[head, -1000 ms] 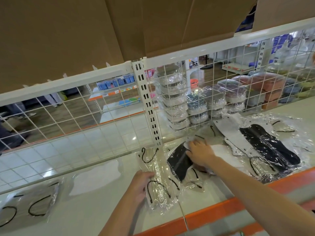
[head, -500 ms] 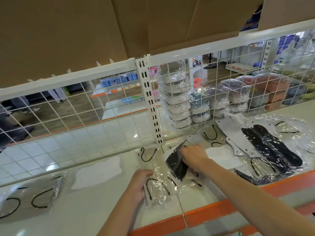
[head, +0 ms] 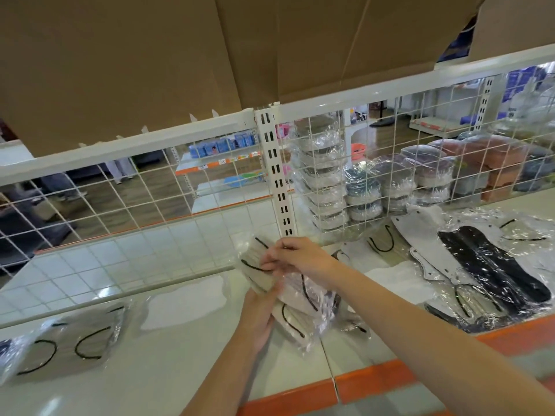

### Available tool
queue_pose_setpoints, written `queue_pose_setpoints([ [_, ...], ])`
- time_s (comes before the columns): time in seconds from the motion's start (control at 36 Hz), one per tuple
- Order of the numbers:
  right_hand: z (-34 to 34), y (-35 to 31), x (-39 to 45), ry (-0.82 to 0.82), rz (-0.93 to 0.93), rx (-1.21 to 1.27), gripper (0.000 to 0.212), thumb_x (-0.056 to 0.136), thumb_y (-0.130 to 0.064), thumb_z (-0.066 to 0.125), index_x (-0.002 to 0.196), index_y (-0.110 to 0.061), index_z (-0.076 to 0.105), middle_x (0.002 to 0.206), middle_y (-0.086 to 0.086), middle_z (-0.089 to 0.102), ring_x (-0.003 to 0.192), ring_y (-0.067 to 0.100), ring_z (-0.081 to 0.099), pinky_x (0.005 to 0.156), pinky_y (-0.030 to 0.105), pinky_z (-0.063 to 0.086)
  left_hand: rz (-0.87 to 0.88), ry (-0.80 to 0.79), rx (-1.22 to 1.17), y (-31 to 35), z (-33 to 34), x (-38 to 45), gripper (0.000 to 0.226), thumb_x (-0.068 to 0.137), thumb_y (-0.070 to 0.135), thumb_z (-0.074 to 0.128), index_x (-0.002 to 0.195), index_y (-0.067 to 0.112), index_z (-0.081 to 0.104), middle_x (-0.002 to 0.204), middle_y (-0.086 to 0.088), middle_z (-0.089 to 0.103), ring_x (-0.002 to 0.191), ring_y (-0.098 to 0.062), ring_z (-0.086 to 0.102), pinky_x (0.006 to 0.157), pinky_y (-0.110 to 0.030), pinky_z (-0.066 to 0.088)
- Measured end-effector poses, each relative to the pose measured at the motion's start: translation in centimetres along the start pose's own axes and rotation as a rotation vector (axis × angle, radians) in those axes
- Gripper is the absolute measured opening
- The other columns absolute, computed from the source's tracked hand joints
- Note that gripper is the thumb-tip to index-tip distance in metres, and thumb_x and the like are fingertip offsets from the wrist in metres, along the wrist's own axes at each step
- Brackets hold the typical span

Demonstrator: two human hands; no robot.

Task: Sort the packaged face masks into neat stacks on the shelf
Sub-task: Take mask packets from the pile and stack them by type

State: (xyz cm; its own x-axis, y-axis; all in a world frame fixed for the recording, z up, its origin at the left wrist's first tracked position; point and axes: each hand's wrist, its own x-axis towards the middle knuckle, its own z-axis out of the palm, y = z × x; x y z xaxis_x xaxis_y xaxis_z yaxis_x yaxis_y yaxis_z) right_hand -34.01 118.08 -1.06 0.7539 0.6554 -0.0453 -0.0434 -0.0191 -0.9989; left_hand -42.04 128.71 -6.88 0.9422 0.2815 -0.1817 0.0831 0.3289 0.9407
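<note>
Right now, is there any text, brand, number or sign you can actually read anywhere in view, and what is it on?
None can be read.
Orange price strip on the far aisle shelf: small white tags, too blurred to read.
Blue boxed goods above that strip: printing too small to read.
Packaged masks gripped in both hands: clear wrap, no label visible.
Cardboard overhead: no print visible.

White shelf (head: 168, 367) with an orange edge (head: 372, 381); right of the white post (head: 277, 178), black masks (head: 492, 265) in clear wrap.
</note>
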Motion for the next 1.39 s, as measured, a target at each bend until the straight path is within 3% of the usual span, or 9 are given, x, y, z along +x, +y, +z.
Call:
queue_pose_setpoints([
  [0.14,-2.1,1.0,0.1,0.306,-0.035,-0.263,0.019,0.093,-0.01,0.052,0.108,-0.014,0.063,0.105,-0.004,0.062,0.104,0.015,0.057,0.089,0.026,0.043,-0.006,0.129,0.032,0.8,-1.6,0.0,0.022,0.091,0.004,0.055,0.112,0.006,0.062,0.1,-0.011,0.072,0.091,-0.026,0.069,0.077,-0.037,0.054],
  [0.25,-2.9,2.3,-0.9,0.109,0.099,-0.281,0.037,0.09,-0.03,0.06,0.124,-0.018,0.052,0.117,-0.005,0.056,0.112,0.014,0.053,0.094,0.029,0.043,0.009,0.172,0.007,1.9,-2.5,-0.3,0.03,0.09,0.002,0.055,0.12,0.0,0.058,0.108,-0.02,0.068,0.101,-0.036,0.065,0.09,-0.047,0.051],
  [0.42,-0.3,4.6,-1.0,0.025,0.033,-0.367,0.013,0.086,-0.016,0.063,0.083,-0.024,0.053,0.08,-0.006,0.055,0.076,0.01,0.053,0.07,0.026,0.042,0.142,0.155,0.03,3.2,-2.1,-1.1,0.019,0.091,0.001,0.053,0.108,0.001,0.063,0.092,-0.012,0.074,0.08,-0.022,0.072,0.06,-0.028,0.056],
  [0.58,1.7,6.0,-1.7,0.026,-0.015,-0.367,0.027,0.084,-0.014,0.067,0.074,-0.021,0.043,0.069,-0.011,0.042,0.064,0.004,0.041,0.062,0.02,0.033,0.316,0.162,0.254,4.0,-3.1,-1.7,0.015,0.081,0.004,0.069,0.093,0.013,0.068,0.084,0.001,0.074,0.081,-0.014,0.069,0.064,-0.021,0.053],
  [0.75,2.7,6.7,-2.1,-0.065,0.06,-0.377,0.02,0.083,-0.019,0.066,0.084,-0.028,0.048,0.087,-0.004,0.054,0.086,0.013,0.053,0.083,0.03,0.044,0.276,0.245,0.297,3.2,-4.0,-1.9,0.021,0.079,0.008,0.073,0.099,0.009,0.067,0.091,-0.005,0.073,0.084,-0.018,0.07,0.066,-0.026,0.054],
  [1.06,5.6,6.8,-1.8,0.152,0.241,0.237,0.02,0.081,-0.015,0.072,0.096,-0.012,0.059,0.093,0.006,0.063,0.085,0.021,0.06,0.071,0.03,0.049,0.163,0.293,-0.48,3.7,-6.9,-2.1,0.041,0.08,0.008,0.064,0.12,0.003,0.06,0.114,-0.016,0.065,0.101,-0.029,0.064,0.086,-0.04,0.052],
  [1.22,5.7,5.7,0.0,0.219,-0.048,-0.23,0.016,0.078,0.0,0.068,0.078,-0.013,0.059,0.084,0.007,0.065,0.085,0.024,0.061,0.087,0.038,0.048,0.271,0.429,-0.307,4.5,-12.8,-4.2,0.082,0.05,0.025,0.089,0.122,0.011,0.055,0.092,-0.004,0.065,0.078,-0.015,0.064,0.058,-0.021,0.053],
  [1.31,5.4,4.7,0.4,0.193,-0.101,-0.348,0.018,0.08,0.002,0.063,0.085,-0.015,0.06,0.086,-0.003,0.065,0.091,0.019,0.062,0.09,0.035,0.046,0.357,0.498,-0.023,4.0,-15.9,-5.7,0.072,0.048,0.04,0.091,0.108,0.023,0.054,0.078,0.007,0.07,0.071,-0.004,0.067,0.067,-0.019,0.056],
  [1.39,5.1,5.0,0.5,0.131,-0.098,-0.46,0.026,0.082,0.0,0.063,0.102,-0.015,0.058,0.09,-0.011,0.06,0.088,0.006,0.057,0.084,0.024,0.045,0.34,0.504,0.138,3.0,-17.7,-6.2,0.043,0.076,-0.007,0.069,0.103,0.022,0.052,0.077,-0.001,0.068,0.076,-0.013,0.066,0.074,-0.032,0.054],
])
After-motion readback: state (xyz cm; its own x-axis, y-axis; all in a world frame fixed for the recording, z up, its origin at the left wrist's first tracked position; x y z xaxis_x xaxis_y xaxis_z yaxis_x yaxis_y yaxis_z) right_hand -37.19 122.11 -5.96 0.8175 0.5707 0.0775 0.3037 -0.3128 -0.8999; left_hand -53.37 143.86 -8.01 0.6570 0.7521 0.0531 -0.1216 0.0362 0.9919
